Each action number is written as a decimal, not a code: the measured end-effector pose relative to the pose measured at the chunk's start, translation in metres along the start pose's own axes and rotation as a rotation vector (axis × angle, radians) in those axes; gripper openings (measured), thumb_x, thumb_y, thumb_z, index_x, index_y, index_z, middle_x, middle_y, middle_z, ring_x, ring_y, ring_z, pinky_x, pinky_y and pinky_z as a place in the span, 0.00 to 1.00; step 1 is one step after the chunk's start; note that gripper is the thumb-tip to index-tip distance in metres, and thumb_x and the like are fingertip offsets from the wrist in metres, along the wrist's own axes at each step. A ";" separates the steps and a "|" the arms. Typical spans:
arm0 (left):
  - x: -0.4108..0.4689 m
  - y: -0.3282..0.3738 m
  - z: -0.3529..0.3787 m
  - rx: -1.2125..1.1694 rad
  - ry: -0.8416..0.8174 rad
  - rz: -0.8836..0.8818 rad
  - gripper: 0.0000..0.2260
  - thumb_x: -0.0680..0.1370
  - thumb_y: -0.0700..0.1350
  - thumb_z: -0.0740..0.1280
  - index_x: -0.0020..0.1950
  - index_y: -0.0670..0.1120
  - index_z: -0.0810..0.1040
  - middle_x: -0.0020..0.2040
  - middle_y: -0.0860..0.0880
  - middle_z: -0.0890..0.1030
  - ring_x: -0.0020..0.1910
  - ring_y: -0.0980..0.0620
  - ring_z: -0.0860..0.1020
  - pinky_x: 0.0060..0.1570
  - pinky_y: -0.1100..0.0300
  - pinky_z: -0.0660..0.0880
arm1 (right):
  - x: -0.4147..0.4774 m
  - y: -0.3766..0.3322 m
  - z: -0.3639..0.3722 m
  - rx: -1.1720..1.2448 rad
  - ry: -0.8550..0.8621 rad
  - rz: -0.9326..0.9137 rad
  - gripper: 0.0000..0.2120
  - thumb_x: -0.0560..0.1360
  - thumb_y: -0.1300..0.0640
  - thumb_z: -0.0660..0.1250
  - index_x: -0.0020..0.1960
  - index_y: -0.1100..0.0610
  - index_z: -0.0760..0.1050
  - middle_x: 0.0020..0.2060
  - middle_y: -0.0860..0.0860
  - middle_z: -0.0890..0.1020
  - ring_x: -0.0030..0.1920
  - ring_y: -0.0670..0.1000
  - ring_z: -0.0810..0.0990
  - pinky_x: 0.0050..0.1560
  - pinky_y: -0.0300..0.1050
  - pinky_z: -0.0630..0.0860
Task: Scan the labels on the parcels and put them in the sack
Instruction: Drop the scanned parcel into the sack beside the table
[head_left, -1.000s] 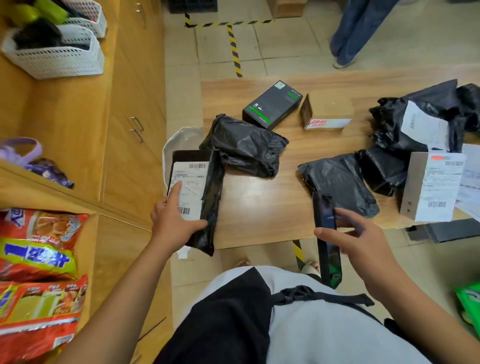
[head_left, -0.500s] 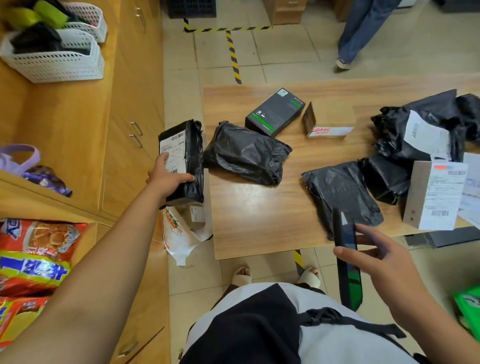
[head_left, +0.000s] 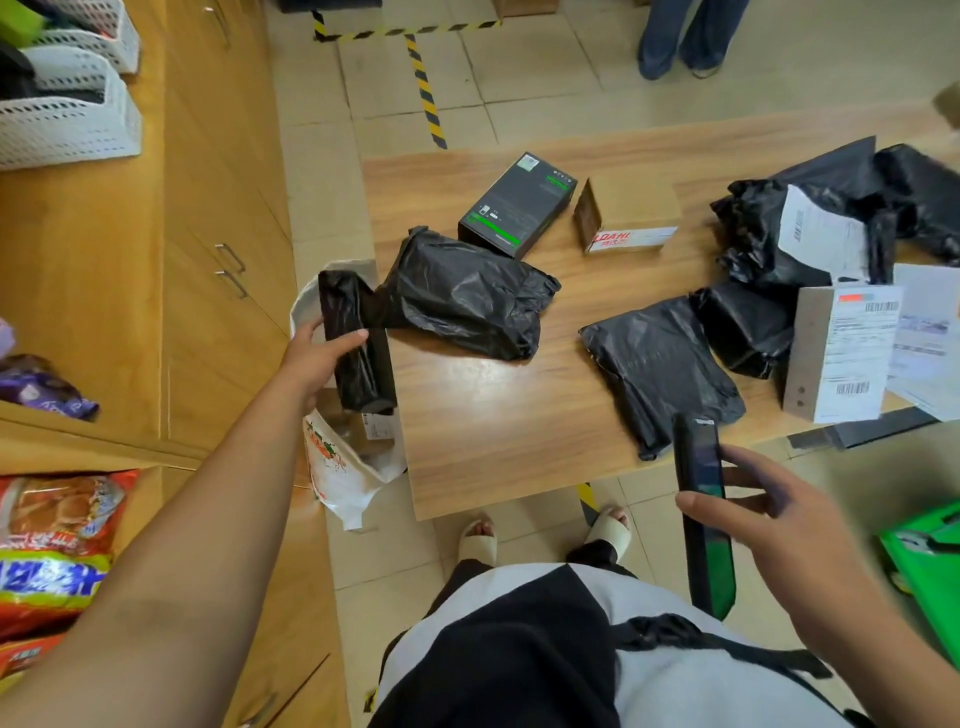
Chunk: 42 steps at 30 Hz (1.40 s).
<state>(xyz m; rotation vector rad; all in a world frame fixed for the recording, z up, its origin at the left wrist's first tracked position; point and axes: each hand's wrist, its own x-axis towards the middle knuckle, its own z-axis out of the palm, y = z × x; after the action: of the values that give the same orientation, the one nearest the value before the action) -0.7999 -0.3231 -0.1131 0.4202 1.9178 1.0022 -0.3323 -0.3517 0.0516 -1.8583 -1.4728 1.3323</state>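
Now the left grip (head_left: 317, 358) curls round a black parcel (head_left: 358, 353) above the white sack (head_left: 337, 467) left of the tabletop (head_left: 493, 415) — released off-centre, it could catch the slack rim and miss. The right grip (head_left: 779, 525) holds the scanner (head_left: 698, 467).

White lattice baskets (head_left: 67, 114) on wooden counter (head_left: 78, 270), snack bags (head_left: 52, 545) lower left, striped floor tape (head_left: 426, 98), bystander's legs (head_left: 685, 36)
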 end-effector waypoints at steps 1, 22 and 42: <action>-0.002 -0.002 0.000 0.003 0.034 -0.005 0.36 0.72 0.56 0.76 0.76 0.52 0.65 0.73 0.47 0.69 0.63 0.49 0.71 0.54 0.55 0.68 | 0.000 0.001 0.000 -0.002 -0.003 -0.002 0.47 0.52 0.39 0.77 0.70 0.50 0.76 0.53 0.49 0.85 0.45 0.58 0.85 0.39 0.47 0.77; -0.100 0.022 0.099 0.296 -0.034 0.416 0.12 0.77 0.45 0.69 0.59 0.57 0.79 0.53 0.62 0.78 0.53 0.64 0.75 0.49 0.65 0.72 | 0.020 -0.007 0.013 0.109 -0.025 -0.032 0.33 0.65 0.52 0.80 0.68 0.48 0.76 0.50 0.41 0.82 0.41 0.42 0.83 0.30 0.31 0.74; -0.140 0.033 0.316 1.119 -0.524 1.065 0.21 0.75 0.53 0.68 0.67 0.52 0.74 0.69 0.49 0.72 0.69 0.46 0.66 0.71 0.50 0.59 | 0.042 0.039 -0.088 0.328 0.139 0.101 0.31 0.58 0.45 0.77 0.61 0.47 0.78 0.42 0.45 0.84 0.37 0.40 0.84 0.28 0.30 0.75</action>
<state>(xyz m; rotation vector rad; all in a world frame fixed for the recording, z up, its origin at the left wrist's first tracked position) -0.4634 -0.2403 -0.0919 2.2373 1.5212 0.1817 -0.2378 -0.3071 0.0428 -1.7864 -1.0329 1.3658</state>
